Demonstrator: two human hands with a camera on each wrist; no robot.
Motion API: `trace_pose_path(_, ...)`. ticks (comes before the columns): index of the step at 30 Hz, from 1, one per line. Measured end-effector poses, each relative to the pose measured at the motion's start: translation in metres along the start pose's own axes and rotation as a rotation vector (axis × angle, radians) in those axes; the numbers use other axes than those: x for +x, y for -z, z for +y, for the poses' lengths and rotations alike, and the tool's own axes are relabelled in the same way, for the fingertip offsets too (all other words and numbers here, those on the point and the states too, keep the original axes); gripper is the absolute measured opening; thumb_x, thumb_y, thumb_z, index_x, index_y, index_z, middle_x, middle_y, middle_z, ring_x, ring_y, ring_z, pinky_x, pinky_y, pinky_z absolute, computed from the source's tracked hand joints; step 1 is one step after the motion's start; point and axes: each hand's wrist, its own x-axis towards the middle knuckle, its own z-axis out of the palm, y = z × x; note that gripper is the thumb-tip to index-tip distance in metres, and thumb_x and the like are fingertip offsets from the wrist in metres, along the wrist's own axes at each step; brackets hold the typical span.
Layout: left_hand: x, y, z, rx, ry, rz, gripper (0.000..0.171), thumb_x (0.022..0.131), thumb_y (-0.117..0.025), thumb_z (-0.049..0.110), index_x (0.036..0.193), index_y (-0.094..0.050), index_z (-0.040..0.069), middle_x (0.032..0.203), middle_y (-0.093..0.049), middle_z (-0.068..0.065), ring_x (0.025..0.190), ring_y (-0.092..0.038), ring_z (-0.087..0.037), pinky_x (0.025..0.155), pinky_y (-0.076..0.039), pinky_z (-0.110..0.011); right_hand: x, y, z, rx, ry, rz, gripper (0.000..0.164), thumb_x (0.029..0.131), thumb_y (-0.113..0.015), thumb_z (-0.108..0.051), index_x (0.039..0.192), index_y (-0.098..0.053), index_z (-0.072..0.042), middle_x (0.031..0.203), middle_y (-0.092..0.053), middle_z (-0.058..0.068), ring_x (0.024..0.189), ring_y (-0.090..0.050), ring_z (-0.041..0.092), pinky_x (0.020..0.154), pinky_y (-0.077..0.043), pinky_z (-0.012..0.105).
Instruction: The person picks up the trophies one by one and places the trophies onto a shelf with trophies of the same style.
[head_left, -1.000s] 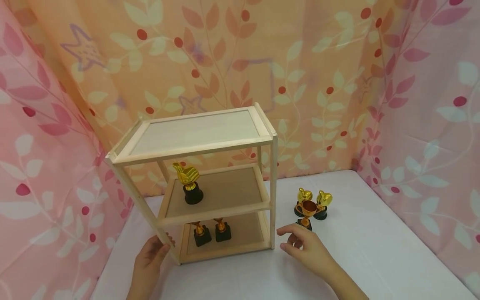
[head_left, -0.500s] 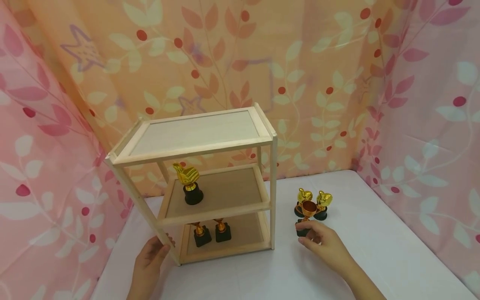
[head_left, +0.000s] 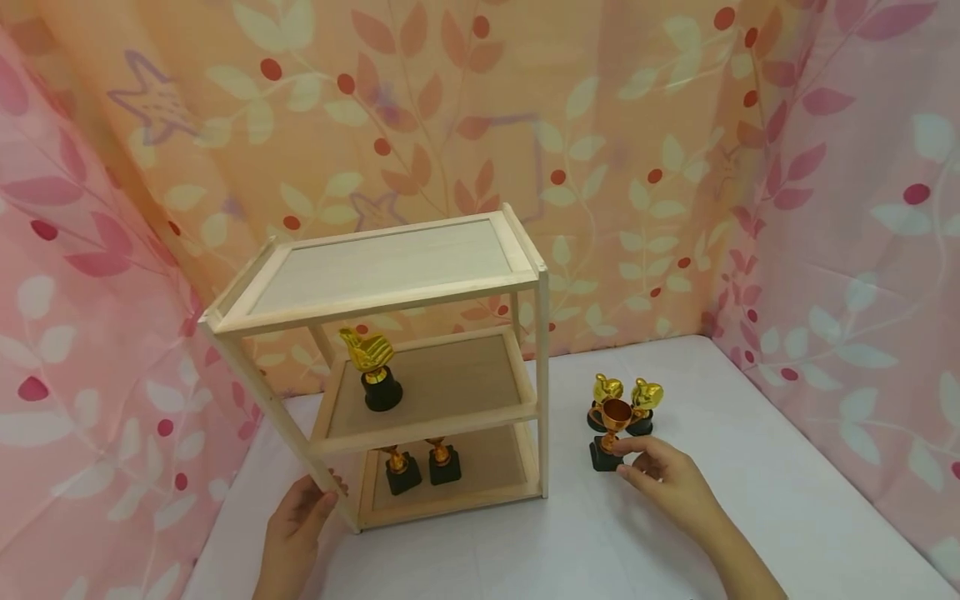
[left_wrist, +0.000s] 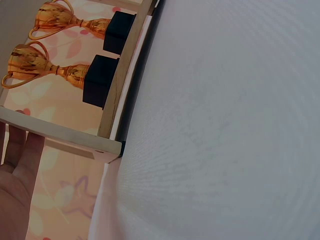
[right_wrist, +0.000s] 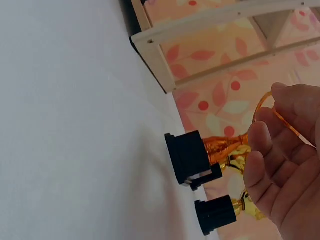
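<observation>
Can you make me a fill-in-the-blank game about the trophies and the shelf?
1. The thumbs-up trophy in the wooden rack stands on its ____ level.
2. The bottom level holds ____ cup trophies.
3. The person's ____ hand grips a front post of the rack.

Missing words: middle; two; left.

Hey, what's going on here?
A person has their left grip on a wooden rack's post. Their right grip is at a bronze cup beside the rack; whether it's held is unclear. Two more cups stand on the bottom shelf, a gold trophy on the middle shelf, and two more behind the first cup.
</observation>
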Motion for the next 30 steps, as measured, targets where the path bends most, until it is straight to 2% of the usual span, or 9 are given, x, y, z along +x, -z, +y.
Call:
trace_pose_path(3, -0.002, 0.002, 0.002, 0.107, 0.081, 0.003, 0.034, 0.099, -0.055, 0.026, 0.129, -0.052, 0.012, 0.117, -0.063, -0.005, 0.101, -0.060, -0.004, 0.084, -0.052, -0.015, 0.000, 0.005, 0.001, -0.006, -0.026, 0.009, 0.028, 0.087, -0.073, -0.023, 0.114, -0.064, -0.020, 0.108, -0.068, 0.001, 0.076, -0.061, 0.010, 0.062, -0.053, 0.022)
trace_pose_path(5, -0.003, 0.002, 0.004, 0.138, 0.124, 0.004, 0.035, 0.099, -0.054, 0.033, 0.129, -0.052, 0.015, 0.115, -0.062, 0.001, 0.101, -0.059, -0.002, 0.083, -0.051, -0.014, 0.001, 0.011, 0.000, -0.006, -0.052, 0.007, 0.027, 0.088, -0.072, -0.026, 0.114, -0.064, -0.022, 0.108, -0.068, 0.002, 0.077, -0.062, 0.011, 0.063, -0.053, 0.022)
trace_pose_path(9, -0.002, 0.002, 0.006, 0.138, 0.130, 0.002, 0.036, 0.099, -0.054, 0.033, 0.130, -0.052, 0.015, 0.116, -0.062, -0.002, 0.101, -0.059, -0.005, 0.084, -0.052, -0.017, 0.006, 0.026, -0.001, 0.004, -0.143, -0.055, 0.025, 0.088, -0.070, -0.037, 0.110, -0.064, -0.026, 0.106, -0.067, 0.001, 0.083, -0.063, 0.012, 0.068, -0.054, 0.021)
trace_pose_path(13, -0.003, 0.002, 0.008, 0.152, 0.157, -0.008, 0.037, 0.099, -0.051, 0.037, 0.131, -0.050, 0.017, 0.117, -0.061, 0.000, 0.100, -0.058, -0.004, 0.084, -0.053, -0.021, 0.013, 0.040, 0.003, 0.030, -0.210, -0.126, 0.028, 0.087, -0.069, -0.041, 0.109, -0.064, -0.026, 0.110, -0.067, -0.001, 0.092, -0.065, 0.020, 0.075, -0.056, 0.023)
trace_pose_path(16, -0.002, 0.002, 0.005, 0.119, 0.130, -0.001, 0.036, 0.099, -0.053, 0.032, 0.131, -0.050, 0.015, 0.117, -0.061, -0.001, 0.102, -0.059, -0.004, 0.086, -0.052, -0.019, 0.019, 0.046, 0.010, 0.027, -0.224, -0.162, 0.033, 0.088, -0.069, -0.041, 0.114, -0.063, -0.022, 0.114, -0.067, 0.003, 0.094, -0.064, 0.023, 0.075, -0.056, 0.025)
trace_pose_path(20, 0.001, 0.003, -0.002, 0.003, 0.018, -0.001, 0.031, 0.098, -0.056, 0.013, 0.128, -0.052, 0.004, 0.115, -0.063, -0.006, 0.104, -0.062, -0.005, 0.089, -0.050, -0.013, 0.027, 0.048, 0.023, 0.008, -0.237, -0.217, 0.038, 0.088, -0.069, -0.040, 0.116, -0.062, -0.016, 0.116, -0.066, 0.010, 0.091, -0.062, 0.023, 0.073, -0.055, 0.026)
trace_pose_path(23, 0.001, 0.002, -0.004, -0.073, -0.051, -0.016, 0.030, 0.096, -0.055, 0.002, 0.126, -0.051, -0.003, 0.113, -0.064, -0.008, 0.105, -0.062, -0.006, 0.091, -0.050, -0.015, 0.031, 0.046, 0.030, 0.017, -0.226, -0.230, 0.039, 0.087, -0.071, -0.037, 0.116, -0.062, -0.013, 0.117, -0.064, 0.010, 0.089, -0.062, 0.023, 0.072, -0.054, 0.026)
trace_pose_path(27, 0.000, 0.001, -0.005, -0.089, -0.099, -0.008, 0.030, 0.095, -0.055, -0.001, 0.125, -0.052, -0.004, 0.110, -0.065, -0.007, 0.103, -0.063, -0.006, 0.090, -0.051, -0.015, 0.034, 0.036, 0.041, 0.041, -0.185, -0.213, 0.038, 0.086, -0.073, -0.033, 0.116, -0.063, -0.012, 0.121, -0.062, 0.006, 0.084, -0.063, 0.020, 0.067, -0.054, 0.027)
trace_pose_path(30, -0.001, 0.000, -0.006, -0.122, -0.106, -0.013, 0.030, 0.095, -0.053, -0.004, 0.125, -0.051, -0.006, 0.112, -0.064, -0.011, 0.104, -0.063, -0.007, 0.089, -0.052, -0.015, 0.033, 0.028, 0.049, 0.056, -0.207, -0.213, 0.037, 0.086, -0.073, -0.031, 0.118, -0.062, -0.014, 0.114, -0.064, 0.007, 0.077, -0.064, 0.021, 0.061, -0.054, 0.030)
